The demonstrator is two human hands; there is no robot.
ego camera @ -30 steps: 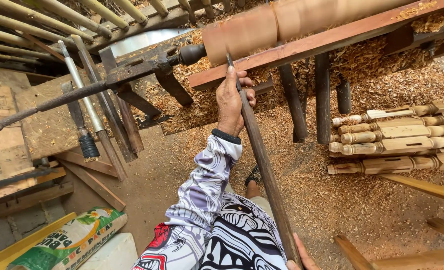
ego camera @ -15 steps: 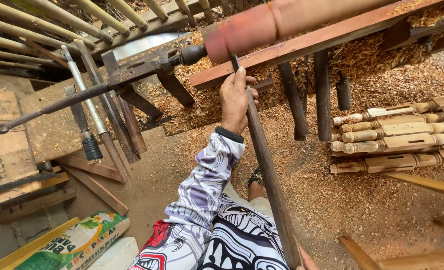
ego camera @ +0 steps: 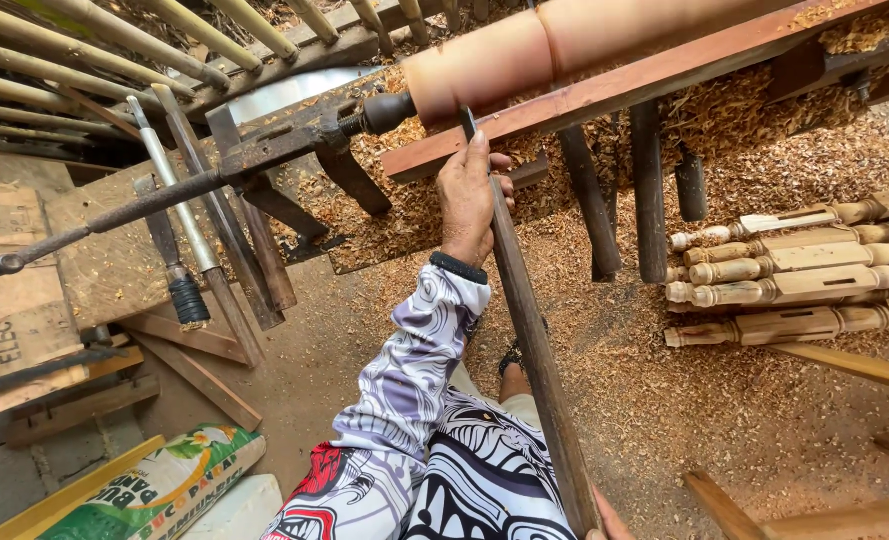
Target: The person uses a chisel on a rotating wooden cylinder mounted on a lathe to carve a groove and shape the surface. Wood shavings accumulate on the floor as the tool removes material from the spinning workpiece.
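Fingers: those of the left hand (ego camera: 467,200) are curled round the upper end of the long dark metal-and-wood turning chisel (ego camera: 524,330), thumb laid along the shaft and pointing up towards the tip; of the right hand (ego camera: 609,522) only a sliver shows at the bottom edge, at the tool's butt, and I cannot tell how its fingers lie.
Handling, as I judge it: stiff, long and fairly heavy, so it wants one grip near the tip for steering and one at the far butt for leverage; the worn dark surface looks dry, not slippery.
Chisel's place: it slants from the lower edge up to the reddish wooden rest rail (ego camera: 604,95), its tip touching the workpiece.
Workpiece: smooth pale pink-brown wooden cylinder (ego camera: 524,55), lying horizontal across the top of the view, held at its left end by a dark metal lathe centre (ego camera: 384,112); a fine groove rings it.
Beyond: pale wood shavings (ego camera: 764,150) heaped under the rail, with a stack of turned pale wooden spindles (ego camera: 794,270) to the right.
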